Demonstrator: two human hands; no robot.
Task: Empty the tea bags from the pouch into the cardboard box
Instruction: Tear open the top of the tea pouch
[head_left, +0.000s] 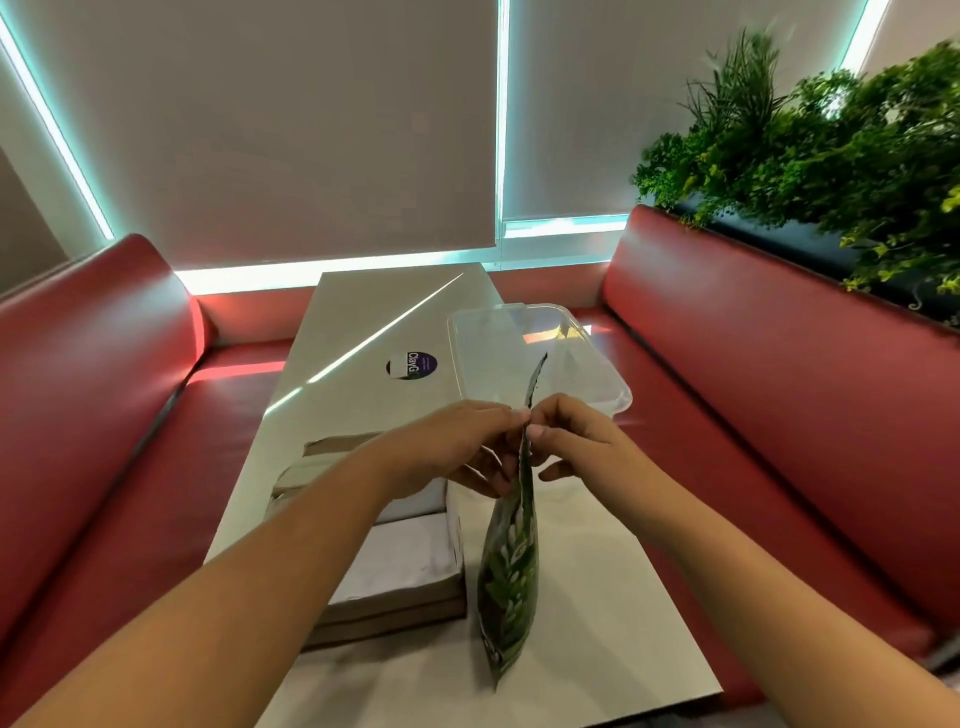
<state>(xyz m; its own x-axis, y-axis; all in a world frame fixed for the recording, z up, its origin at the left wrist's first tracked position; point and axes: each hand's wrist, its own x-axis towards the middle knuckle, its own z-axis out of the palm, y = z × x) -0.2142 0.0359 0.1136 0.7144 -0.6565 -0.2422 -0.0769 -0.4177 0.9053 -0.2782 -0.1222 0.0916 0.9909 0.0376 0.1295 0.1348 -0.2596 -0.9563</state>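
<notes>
The fingers (511, 415) of the left hand (457, 447) are pinched on the top edge of the pouch (511, 566) from the left, and the fingers of the right hand (576, 441) are pinched on the same edge from the right, the fingertips of both hands almost meeting across it. A thin dark strip (536, 379) of the pouch top is seen rising beyond the fingers, curved toward the far side. The green leaf-patterned pouch is held upright and edge-on to the camera, its long axis running vertically, top at the fingers, bottom resting on the white bench (597, 597) near the front edge.

Just left of the pouch, the cardboard box (395, 571) is set on the bench with its flaps opened; much of it is covered by the left forearm, and its white interior is visible. Whether the box touches the pouch cannot be told. Beyond the hands, toward the far right of the bench, a clear plastic container (540, 353) is placed, and a round purple sticker (412, 366) is seen on the bench to its left. Red upholstered seats (779, 364) are set on both sides of the bench, with green plants (831, 156) behind the right seat.
</notes>
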